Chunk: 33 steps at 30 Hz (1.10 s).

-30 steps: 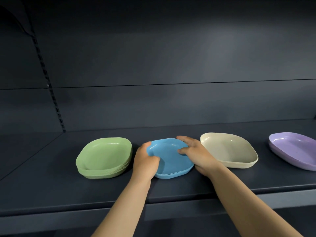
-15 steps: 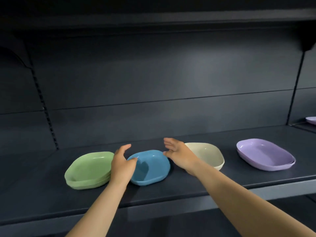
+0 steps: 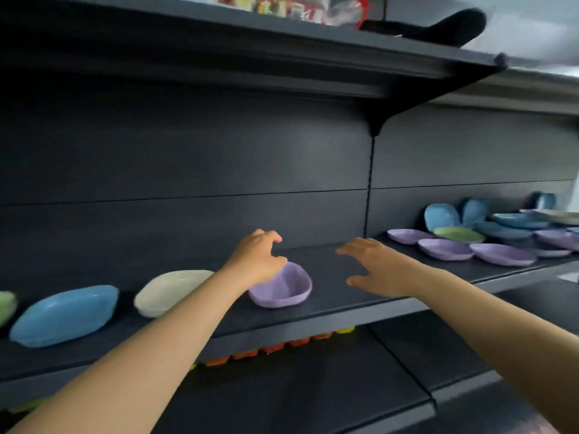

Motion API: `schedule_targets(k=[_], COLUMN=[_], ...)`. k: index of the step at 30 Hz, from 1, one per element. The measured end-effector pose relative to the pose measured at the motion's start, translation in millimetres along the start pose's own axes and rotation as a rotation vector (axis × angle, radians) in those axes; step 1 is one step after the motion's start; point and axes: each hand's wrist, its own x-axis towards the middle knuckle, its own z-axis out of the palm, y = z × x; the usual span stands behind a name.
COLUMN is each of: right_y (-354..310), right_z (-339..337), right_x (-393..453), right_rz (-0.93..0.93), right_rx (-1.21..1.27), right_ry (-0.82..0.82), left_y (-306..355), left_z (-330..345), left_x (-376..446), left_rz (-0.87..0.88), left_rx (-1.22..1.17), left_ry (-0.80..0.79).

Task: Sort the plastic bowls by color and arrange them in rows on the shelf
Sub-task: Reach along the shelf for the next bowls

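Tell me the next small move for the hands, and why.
Probably reach the right hand on toward the unsorted pile at the right and take one purple bowl. Both hands are empty, the left hand hovering by the purple bowl that ends the sorted row.

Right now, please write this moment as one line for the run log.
left hand: open, above purple bowl | right hand: open, empty | sorted row: blue bowl, cream bowl | unsorted bowls: far right

I see my bare left hand (image 3: pixel 258 260) curled loosely, fingers bent downward, while my bare right hand (image 3: pixel 374 267) reaches farther right, flat and spread, empty.
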Motion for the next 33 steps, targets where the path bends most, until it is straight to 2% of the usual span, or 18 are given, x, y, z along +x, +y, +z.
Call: schedule_targets(k=[6, 10, 15, 20, 27, 33], right_y=[131, 200, 280, 355, 465, 551], right_z=[-21, -27, -19, -11, 7, 21], right_x=[-90, -136, -157, -140, -83, -44], right_rz=[0.175, 0.186, 0.336, 0.362, 0.5, 0.455], right_rx=[-0.011, 0.036, 0.037, 0.044, 0.214, 0.278], right_ry=[0.075, 0.139, 0.087, 0.058, 0.037, -0.001], left_y=[125, 191, 243, 269, 275, 281], left_z=[97, 145, 190, 235, 295, 349], left_x=[30, 52, 95, 154, 261, 303], left_rz=[0.073, 0.11, 0.136, 0.127, -0.11, -0.343], left_rx=[-0.025, -0.048, -0.015, 0.006, -0.157, -0.277], left_ry=[-0.113, -0.175, -0.206, -0.223, -0.357, -0.371])
